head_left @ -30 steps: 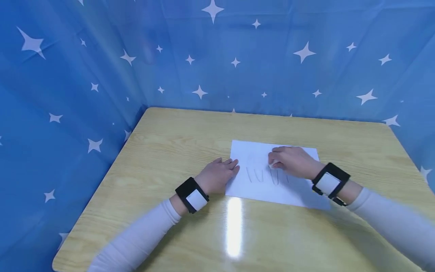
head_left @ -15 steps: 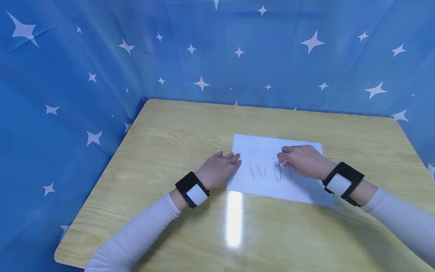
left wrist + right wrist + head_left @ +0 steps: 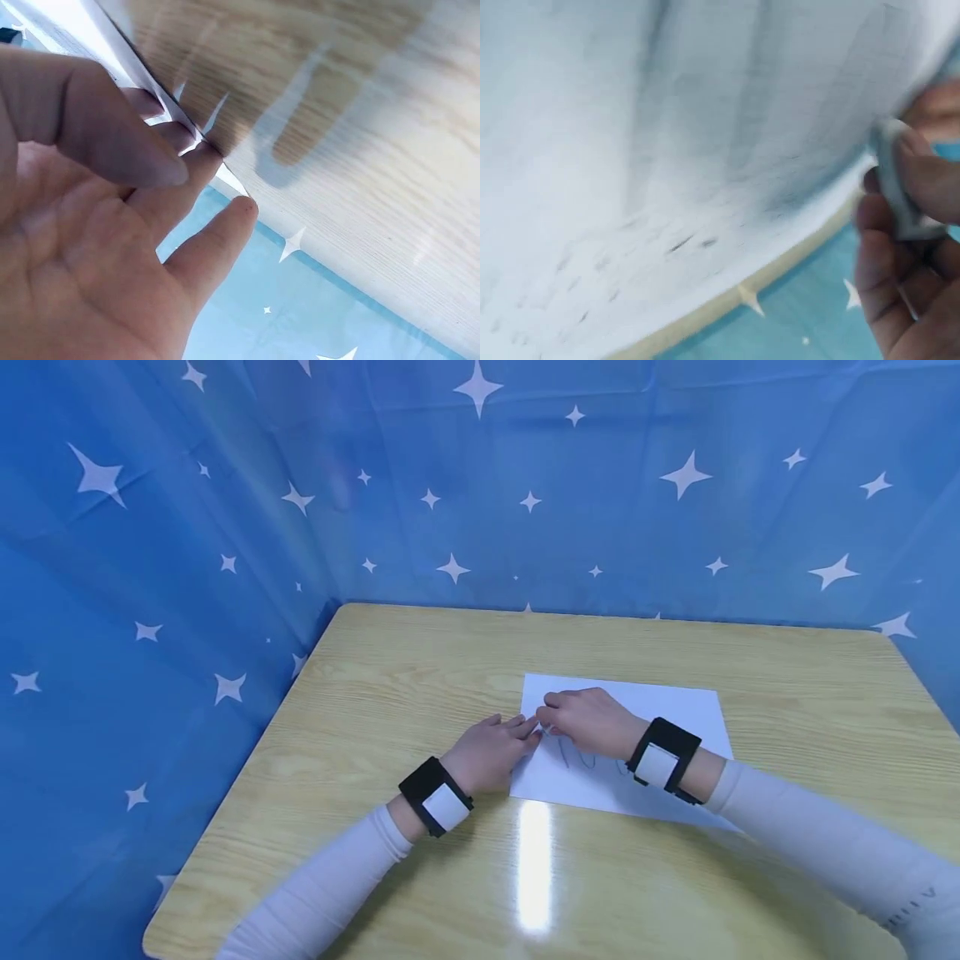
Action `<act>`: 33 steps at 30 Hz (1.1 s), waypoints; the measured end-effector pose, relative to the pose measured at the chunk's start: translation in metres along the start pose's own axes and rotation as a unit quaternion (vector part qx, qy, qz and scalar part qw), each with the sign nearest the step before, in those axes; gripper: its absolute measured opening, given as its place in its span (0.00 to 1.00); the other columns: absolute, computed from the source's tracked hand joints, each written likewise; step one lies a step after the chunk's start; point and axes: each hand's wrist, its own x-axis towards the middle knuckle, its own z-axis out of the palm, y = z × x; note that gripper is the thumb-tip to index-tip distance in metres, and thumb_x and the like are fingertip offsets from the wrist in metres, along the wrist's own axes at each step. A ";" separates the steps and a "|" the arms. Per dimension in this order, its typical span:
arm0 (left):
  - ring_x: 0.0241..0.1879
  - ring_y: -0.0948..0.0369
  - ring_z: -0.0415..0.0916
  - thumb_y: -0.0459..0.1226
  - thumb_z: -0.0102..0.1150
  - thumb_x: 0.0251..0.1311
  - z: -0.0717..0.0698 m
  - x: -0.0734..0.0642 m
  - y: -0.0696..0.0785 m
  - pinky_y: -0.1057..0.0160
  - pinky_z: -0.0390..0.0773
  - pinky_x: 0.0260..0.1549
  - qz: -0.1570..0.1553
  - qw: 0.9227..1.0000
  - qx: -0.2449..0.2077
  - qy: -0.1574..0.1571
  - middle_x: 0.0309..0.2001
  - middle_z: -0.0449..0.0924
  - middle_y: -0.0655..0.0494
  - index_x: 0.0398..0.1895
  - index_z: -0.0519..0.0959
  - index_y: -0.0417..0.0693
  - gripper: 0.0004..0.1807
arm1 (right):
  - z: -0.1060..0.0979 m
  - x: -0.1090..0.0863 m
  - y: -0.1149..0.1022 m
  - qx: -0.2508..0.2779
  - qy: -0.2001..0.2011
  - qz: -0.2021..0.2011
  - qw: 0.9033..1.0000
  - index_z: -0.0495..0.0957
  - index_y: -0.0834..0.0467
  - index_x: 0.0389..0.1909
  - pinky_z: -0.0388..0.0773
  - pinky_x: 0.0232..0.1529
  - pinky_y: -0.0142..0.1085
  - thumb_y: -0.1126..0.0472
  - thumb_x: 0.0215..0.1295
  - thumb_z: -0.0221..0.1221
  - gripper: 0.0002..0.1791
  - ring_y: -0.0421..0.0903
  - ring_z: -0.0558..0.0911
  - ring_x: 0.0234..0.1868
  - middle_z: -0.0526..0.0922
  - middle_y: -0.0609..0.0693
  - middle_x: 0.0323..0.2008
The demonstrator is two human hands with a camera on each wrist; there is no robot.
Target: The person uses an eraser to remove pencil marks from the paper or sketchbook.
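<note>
A white sheet of paper point(image 3: 675, 706) lies on the table with a few dark pencil strokes point(image 3: 588, 761) across its middle. My right hand point(image 3: 592, 722) pinches a small whitish eraser point(image 3: 891, 187) between thumb and fingers, down at the sheet's left side. Dark crumbs point(image 3: 681, 244) and blurred grey strokes show on the paper in the right wrist view. My left hand point(image 3: 487, 756) rests with extended fingers on the left edge of the paper, its fingertips right beside the eraser. From the left wrist, those fingers point(image 3: 214, 232) reach the paper's edge, with the thumb above them.
The light wood table point(image 3: 405, 668) extends around the sheet, with a bright light reflection point(image 3: 534, 868) in front. A blue curtain with white stars point(image 3: 600, 527) hangs behind and at the left. Each wrist wears a black band point(image 3: 666, 758).
My right hand has slid left across the paper with the eraser, from the right half to beside my left fingertips. My left hand stays at the paper's edge. The head view has shifted slightly.
</note>
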 end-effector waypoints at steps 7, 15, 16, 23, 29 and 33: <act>0.68 0.55 0.57 0.34 0.55 0.60 -0.008 0.000 -0.010 0.47 0.64 0.66 -0.010 1.000 0.000 0.006 0.71 0.62 0.50 0.69 0.65 0.46 0.32 | -0.017 -0.054 0.028 -0.025 -0.020 0.032 0.999 0.82 0.52 0.32 0.74 0.21 0.34 0.63 0.52 0.69 0.07 0.40 0.73 0.23 0.76 0.45 0.24; 0.68 0.56 0.57 0.36 0.54 0.61 0.002 -0.005 -0.011 0.48 0.64 0.67 -0.016 1.000 -0.002 -0.013 0.71 0.61 0.49 0.69 0.65 0.46 0.31 | -0.015 -0.072 0.037 0.030 -0.023 0.055 0.998 0.80 0.50 0.28 0.77 0.23 0.35 0.65 0.50 0.69 0.09 0.36 0.74 0.23 0.77 0.42 0.25; 0.68 0.56 0.56 0.36 0.54 0.61 0.004 -0.005 -0.008 0.49 0.64 0.67 -0.015 1.000 -0.002 -0.015 0.71 0.61 0.49 0.70 0.65 0.46 0.31 | -0.011 -0.062 0.032 0.035 -0.027 0.050 0.998 0.80 0.50 0.30 0.79 0.25 0.35 0.64 0.52 0.69 0.08 0.36 0.74 0.24 0.78 0.42 0.26; 0.68 0.55 0.56 0.40 0.57 0.60 0.018 0.003 0.010 0.48 0.65 0.66 0.005 1.000 -0.019 -0.009 0.72 0.58 0.49 0.71 0.63 0.47 0.34 | 0.013 -0.009 -0.003 0.016 -0.028 -0.021 0.999 0.82 0.51 0.40 0.85 0.36 0.40 0.61 0.58 0.65 0.08 0.40 0.80 0.34 0.79 0.45 0.30; 0.68 0.55 0.58 0.37 0.56 0.61 0.015 0.006 0.004 0.47 0.65 0.66 0.003 1.000 -0.012 0.019 0.71 0.62 0.49 0.69 0.66 0.46 0.31 | -0.002 -0.040 0.013 -0.009 -0.042 0.002 0.999 0.82 0.51 0.35 0.80 0.29 0.37 0.61 0.55 0.67 0.06 0.42 0.76 0.27 0.76 0.45 0.26; 0.68 0.55 0.58 0.34 0.54 0.62 0.012 0.002 -0.003 0.47 0.64 0.66 0.000 1.000 -0.016 0.019 0.70 0.63 0.49 0.69 0.66 0.45 0.30 | -0.010 -0.083 0.031 -0.005 -0.030 0.027 0.999 0.82 0.49 0.29 0.75 0.22 0.33 0.63 0.50 0.70 0.08 0.38 0.72 0.23 0.73 0.42 0.22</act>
